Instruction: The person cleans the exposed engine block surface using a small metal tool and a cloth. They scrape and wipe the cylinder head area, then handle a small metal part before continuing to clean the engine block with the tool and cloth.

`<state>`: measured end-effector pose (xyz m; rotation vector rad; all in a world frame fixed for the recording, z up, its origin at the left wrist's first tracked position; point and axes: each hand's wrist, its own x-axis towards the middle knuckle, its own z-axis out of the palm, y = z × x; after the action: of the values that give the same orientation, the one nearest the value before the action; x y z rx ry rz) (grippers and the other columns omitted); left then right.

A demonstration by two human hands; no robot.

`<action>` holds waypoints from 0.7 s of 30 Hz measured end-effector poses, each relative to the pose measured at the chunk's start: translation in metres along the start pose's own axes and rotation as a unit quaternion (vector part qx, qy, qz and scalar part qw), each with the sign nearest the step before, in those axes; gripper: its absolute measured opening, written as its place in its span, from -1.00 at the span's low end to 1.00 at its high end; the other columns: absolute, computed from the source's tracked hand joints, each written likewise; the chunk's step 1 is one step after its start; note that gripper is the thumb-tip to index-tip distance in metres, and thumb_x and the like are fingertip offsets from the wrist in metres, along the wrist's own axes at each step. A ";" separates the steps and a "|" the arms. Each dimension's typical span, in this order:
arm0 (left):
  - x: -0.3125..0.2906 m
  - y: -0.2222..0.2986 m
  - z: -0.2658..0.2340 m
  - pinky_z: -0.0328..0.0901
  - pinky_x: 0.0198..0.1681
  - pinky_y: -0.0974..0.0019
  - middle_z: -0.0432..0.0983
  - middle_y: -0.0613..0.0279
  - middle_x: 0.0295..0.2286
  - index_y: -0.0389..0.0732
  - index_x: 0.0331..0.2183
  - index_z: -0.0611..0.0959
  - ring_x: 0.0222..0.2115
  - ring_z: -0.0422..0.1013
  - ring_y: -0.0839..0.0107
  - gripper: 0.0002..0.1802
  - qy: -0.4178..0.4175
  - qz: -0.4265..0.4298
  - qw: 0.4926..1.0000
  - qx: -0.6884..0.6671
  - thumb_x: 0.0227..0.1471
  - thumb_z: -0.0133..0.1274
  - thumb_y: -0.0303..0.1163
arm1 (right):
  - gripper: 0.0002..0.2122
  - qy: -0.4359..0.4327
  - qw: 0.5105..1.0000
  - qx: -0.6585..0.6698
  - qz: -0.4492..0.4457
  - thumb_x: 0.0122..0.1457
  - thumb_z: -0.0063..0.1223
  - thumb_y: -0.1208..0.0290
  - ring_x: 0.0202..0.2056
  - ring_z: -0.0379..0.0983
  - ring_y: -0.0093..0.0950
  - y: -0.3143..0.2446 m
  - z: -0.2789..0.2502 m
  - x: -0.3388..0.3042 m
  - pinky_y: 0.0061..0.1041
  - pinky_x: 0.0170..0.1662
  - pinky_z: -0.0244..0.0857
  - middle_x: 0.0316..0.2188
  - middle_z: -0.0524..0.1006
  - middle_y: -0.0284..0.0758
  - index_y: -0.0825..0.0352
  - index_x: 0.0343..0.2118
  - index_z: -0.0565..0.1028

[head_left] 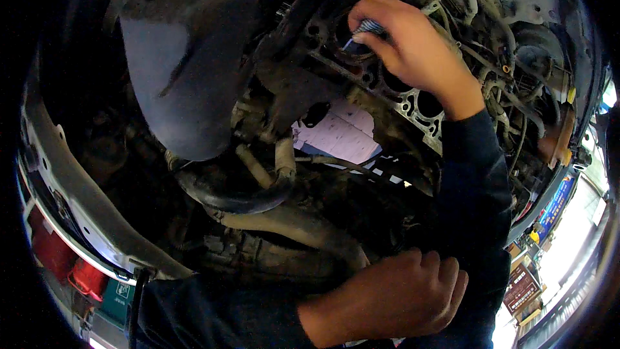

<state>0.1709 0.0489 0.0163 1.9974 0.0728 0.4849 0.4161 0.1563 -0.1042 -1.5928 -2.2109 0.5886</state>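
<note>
My right hand (403, 45) reaches over an exposed engine block (413, 113) and pinches a small tool with a blue-and-white striped grip (371, 26). Its thin pale tip points down at the rim of one round cylinder bore; the exact kind of tool is hard to make out. Dark round bores and holes line the block's flat metal face beneath this hand. My left hand (394, 297) is curled into a fist near the lower edge, back of the hand up. Whatever its fingers may hold is hidden.
A large dark cover (181, 77) stands left of the block. A curved black hose (239, 200) and a thick pipe (290, 223) cross the middle of the engine bay. Wiring and hoses (497, 58) crowd the right. The car's front edge (90, 220) curves along the lower left.
</note>
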 end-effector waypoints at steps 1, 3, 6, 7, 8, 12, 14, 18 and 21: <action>0.001 0.000 -0.001 0.16 -0.60 0.35 0.36 0.31 -0.60 -0.26 -0.47 0.62 -0.58 0.37 0.44 -0.75 -0.007 0.001 1.000 -0.008 0.10 0.15 -0.26 | -0.83 -0.001 1.000 0.006 0.006 0.11 0.23 0.61 -0.14 0.46 0.07 0.000 0.002 0.003 -0.05 -0.07 0.40 -0.29 0.48 -0.08 0.37 -0.25 0.48; 0.001 -0.001 -0.003 0.15 -0.60 0.35 0.36 0.31 -0.59 -0.27 -0.45 0.63 -0.58 0.37 0.44 -0.74 -0.021 -0.001 0.999 -0.025 0.11 0.15 -0.26 | -0.83 -0.007 1.000 0.000 0.006 0.14 0.22 0.60 -0.15 0.46 0.05 0.001 0.003 0.002 -0.08 -0.08 0.39 -0.27 0.48 -0.10 0.37 -0.23 0.48; 0.002 -0.001 -0.001 0.16 -0.60 0.35 0.37 0.31 -0.59 -0.28 -0.44 0.63 -0.58 0.38 0.44 -0.74 0.014 -0.002 1.000 -0.014 0.11 0.14 -0.26 | -0.83 -0.018 0.999 -0.027 -0.004 0.20 0.22 0.57 -0.17 0.45 0.02 0.004 -0.002 -0.003 -0.14 -0.10 0.36 -0.25 0.48 -0.13 0.36 -0.18 0.48; 0.001 0.000 0.000 0.16 -0.60 0.35 0.37 0.30 -0.59 -0.28 -0.44 0.63 -0.58 0.38 0.44 -0.74 0.009 -0.004 1.000 -0.016 0.11 0.15 -0.26 | -0.83 -0.020 1.000 -0.025 -0.001 0.20 0.22 0.57 -0.17 0.45 0.02 0.002 -0.001 -0.003 -0.14 -0.10 0.36 -0.25 0.48 -0.13 0.36 -0.18 0.48; 0.001 0.000 0.001 0.16 -0.60 0.35 0.38 0.30 -0.59 -0.28 -0.43 0.64 -0.58 0.38 0.44 -0.74 0.004 -0.003 1.000 -0.019 0.10 0.15 -0.26 | -0.83 -0.021 0.999 -0.026 0.003 0.20 0.21 0.58 -0.16 0.45 0.02 0.001 -0.002 -0.004 -0.14 -0.10 0.36 -0.25 0.48 -0.13 0.36 -0.18 0.47; 0.000 0.001 -0.001 0.18 -0.60 0.34 0.39 0.29 -0.58 -0.30 -0.41 0.64 -0.58 0.38 0.43 -0.74 -0.022 -0.003 0.999 -0.027 0.10 0.15 -0.27 | -0.82 -0.006 1.000 -0.008 -0.002 0.19 0.21 0.58 -0.16 0.45 0.02 -0.001 0.001 0.002 -0.13 -0.10 0.36 -0.25 0.47 -0.13 0.36 -0.18 0.47; 0.001 -0.001 -0.001 0.17 -0.61 0.34 0.39 0.30 -0.58 -0.29 -0.43 0.63 -0.58 0.38 0.44 -0.75 -0.005 0.003 1.000 -0.022 0.09 0.16 -0.27 | -0.82 -0.004 1.000 -0.018 0.002 0.18 0.22 0.58 -0.15 0.45 0.02 0.002 -0.002 -0.004 -0.13 -0.10 0.36 -0.25 0.47 -0.13 0.36 -0.18 0.47; 0.000 0.000 0.003 0.17 -0.61 0.34 0.37 0.31 -0.59 -0.26 -0.46 0.61 -0.58 0.38 0.44 -0.76 0.012 0.006 1.000 -0.017 0.09 0.16 -0.27 | -0.81 -0.013 1.000 -0.021 -0.009 0.18 0.22 0.59 -0.16 0.45 0.01 -0.001 -0.004 -0.002 -0.13 -0.10 0.36 -0.25 0.47 -0.14 0.35 -0.17 0.47; -0.001 0.001 0.001 0.18 -0.61 0.34 0.36 0.31 -0.60 -0.24 -0.48 0.59 -0.59 0.37 0.44 -0.76 -0.002 -0.013 1.000 -0.018 0.09 0.15 -0.26 | -0.82 0.000 1.000 -0.006 -0.019 0.19 0.22 0.60 -0.15 0.46 0.01 0.000 0.003 0.004 -0.13 -0.11 0.36 -0.25 0.48 -0.14 0.34 -0.18 0.47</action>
<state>0.1702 0.0474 0.0163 1.9592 0.0852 0.4622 0.4131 0.1593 -0.1068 -1.5546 -2.2439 0.5655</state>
